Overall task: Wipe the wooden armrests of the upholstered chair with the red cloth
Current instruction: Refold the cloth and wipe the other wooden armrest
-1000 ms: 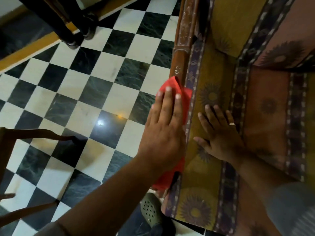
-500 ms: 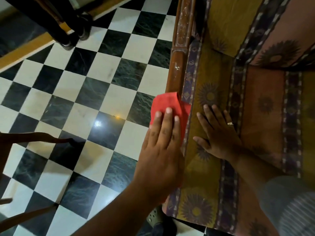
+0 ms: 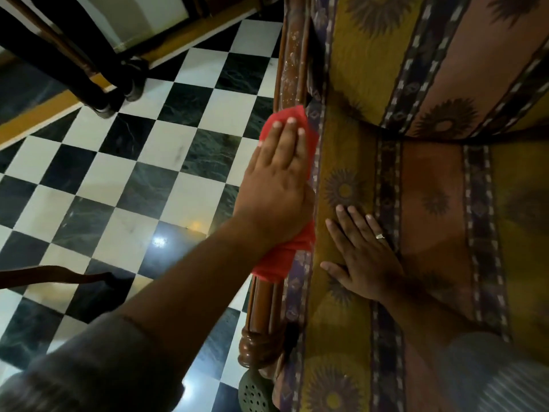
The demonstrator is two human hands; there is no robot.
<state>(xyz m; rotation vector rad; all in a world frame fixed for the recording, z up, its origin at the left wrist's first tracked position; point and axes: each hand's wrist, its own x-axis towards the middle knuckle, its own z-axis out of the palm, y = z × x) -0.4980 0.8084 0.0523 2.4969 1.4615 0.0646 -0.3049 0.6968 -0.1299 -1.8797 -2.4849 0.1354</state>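
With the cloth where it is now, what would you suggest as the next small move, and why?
Probably slide the left hand and red cloth further up the wooden armrest: pale dusty specks show just beyond the cloth, while the right hand braces flat on the seat cushion.

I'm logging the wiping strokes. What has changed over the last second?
The left hand drew the red cloth back along the wooden armrest toward the person, then pushed it forward again, farther up the rail than before. It kept pressing the cloth flat throughout. The right hand stayed flat on the patterned seat cushion.
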